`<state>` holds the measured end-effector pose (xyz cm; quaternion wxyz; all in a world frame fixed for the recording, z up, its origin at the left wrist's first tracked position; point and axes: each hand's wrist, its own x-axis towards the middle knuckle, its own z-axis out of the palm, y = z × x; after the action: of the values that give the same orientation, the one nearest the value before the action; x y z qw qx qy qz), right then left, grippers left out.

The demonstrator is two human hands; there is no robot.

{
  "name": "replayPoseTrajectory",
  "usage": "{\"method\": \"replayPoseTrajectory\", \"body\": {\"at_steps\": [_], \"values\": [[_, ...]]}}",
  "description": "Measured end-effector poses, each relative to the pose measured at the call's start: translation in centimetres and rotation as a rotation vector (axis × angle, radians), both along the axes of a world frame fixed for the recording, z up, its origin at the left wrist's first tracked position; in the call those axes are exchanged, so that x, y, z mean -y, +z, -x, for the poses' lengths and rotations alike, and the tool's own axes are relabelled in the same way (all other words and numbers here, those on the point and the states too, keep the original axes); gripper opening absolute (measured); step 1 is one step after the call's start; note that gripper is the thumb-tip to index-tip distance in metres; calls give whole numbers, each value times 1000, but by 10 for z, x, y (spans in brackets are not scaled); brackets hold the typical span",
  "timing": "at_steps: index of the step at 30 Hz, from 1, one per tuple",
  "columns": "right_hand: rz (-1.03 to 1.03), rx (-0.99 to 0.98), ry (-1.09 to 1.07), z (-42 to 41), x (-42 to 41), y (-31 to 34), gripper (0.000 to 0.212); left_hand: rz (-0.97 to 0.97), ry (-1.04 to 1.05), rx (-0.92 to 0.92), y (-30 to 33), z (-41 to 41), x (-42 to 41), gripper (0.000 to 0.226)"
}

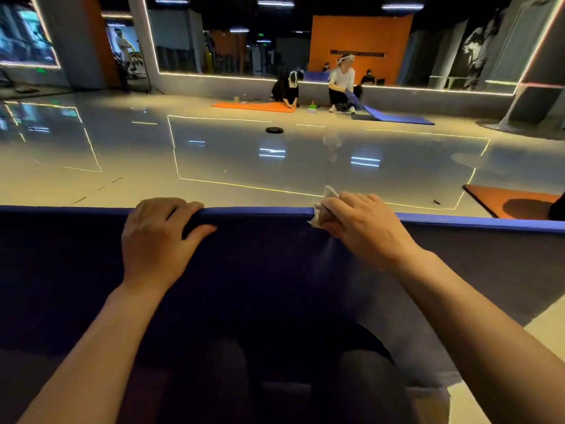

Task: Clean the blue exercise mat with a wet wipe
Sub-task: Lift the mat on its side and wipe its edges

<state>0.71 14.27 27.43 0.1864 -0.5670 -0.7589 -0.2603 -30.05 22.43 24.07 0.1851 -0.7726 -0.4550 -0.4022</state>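
Both forearms reach forward; left hand (159, 237) and right hand (363, 224) curled, gripping.

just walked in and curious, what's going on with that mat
A person is holding a blue foam exercise mat upright by its top edge. The left hand grips the edge, while the right hand presses a crumpled white wet wipe against it. Wiping is under way along that edge.
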Motion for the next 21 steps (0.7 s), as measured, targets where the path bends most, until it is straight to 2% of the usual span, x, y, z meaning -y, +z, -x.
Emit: {"method": "replayPoseTrajectory", "body": {"at_steps": [2, 5, 8, 12, 16, 21], "values": [[-44, -12, -71, -28, 15, 5, 46, -27, -60, 13, 5, -36, 5, 39], [13, -84, -224, -81, 45, -2, 39, -1, -206, -51, 6, -100, 14, 40], [3, -158, -348, -130, 76, -17, 41, -11, -315, -176, -6, -130, 19, 59], [-64, -194, -388, -151, 78, -33, 41, 14, -177, -163, -15, -98, 3, 76], [-168, -285, -343, -119, 58, -43, 46, -8, -143, -180, -22, -87, 3, 79], [-301, -258, -157, -1, 8, -50, 28, -8, -140, -164, -24, -90, 0, 80]]}}
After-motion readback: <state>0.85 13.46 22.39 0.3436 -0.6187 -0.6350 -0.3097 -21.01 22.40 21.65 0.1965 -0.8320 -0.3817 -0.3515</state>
